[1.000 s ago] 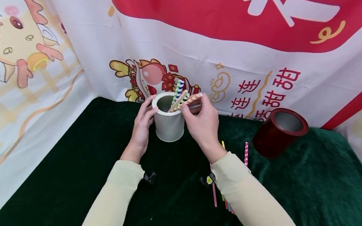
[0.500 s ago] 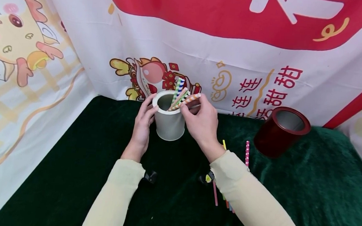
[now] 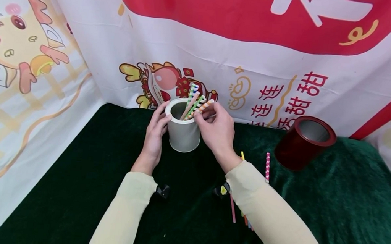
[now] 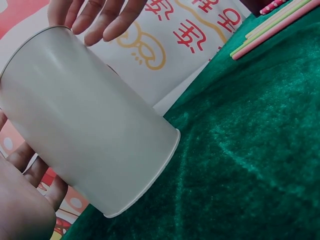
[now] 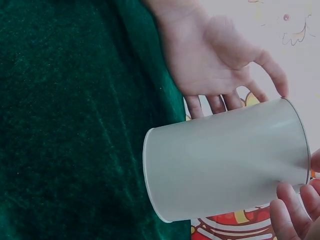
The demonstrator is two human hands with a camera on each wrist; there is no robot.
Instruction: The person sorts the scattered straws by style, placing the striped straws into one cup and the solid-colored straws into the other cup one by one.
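A grey canister with a white rim stands on the dark green cloth, several paper straws leaning in its mouth. My left hand holds it from the left, thumb at the rim; the right wrist view shows that hand's fingers against its side. At the right of the rim, my right hand pinches an orange-and-white striped straw. Beside that straw lean a pink straw and a green striped one. In the left wrist view, the right fingers hang at the canister's top edge.
To the right, a dark red canister stands with its mouth open. Pink dotted and other coloured straws lie on the cloth, partly hidden under the right forearm. A printed white and red banner hangs right behind the cloth's back edge.
The orange striped straw has tipped slightly left and more upright with my right hand. The pink straw beside it has also swung more upright. My left hand stays on the grey canister.
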